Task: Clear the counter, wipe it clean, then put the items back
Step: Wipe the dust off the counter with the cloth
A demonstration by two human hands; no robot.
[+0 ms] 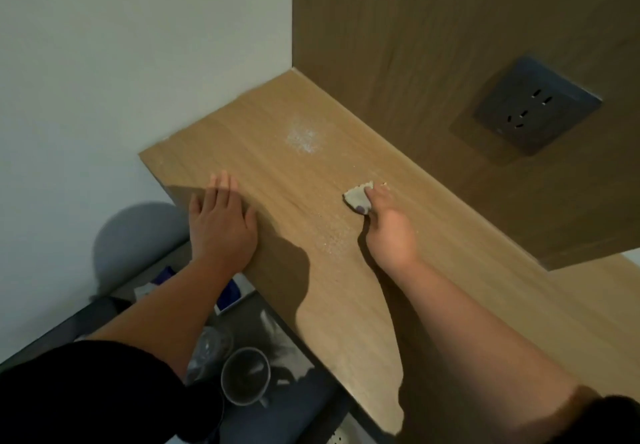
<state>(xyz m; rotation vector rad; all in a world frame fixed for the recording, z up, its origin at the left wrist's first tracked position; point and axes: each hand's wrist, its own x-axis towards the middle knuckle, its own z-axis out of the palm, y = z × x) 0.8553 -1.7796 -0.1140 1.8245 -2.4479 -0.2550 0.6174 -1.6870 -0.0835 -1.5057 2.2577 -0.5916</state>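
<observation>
My left hand (221,225) lies flat on the counter (277,173) near its left edge, fingers straight. A white powder patch (305,137) sits farther back. My right hand (389,232) pinches a grey cloth (357,197) against the wood.

White wall (138,45) meets wood panel (415,45) bearing dark socket (536,107)
</observation>
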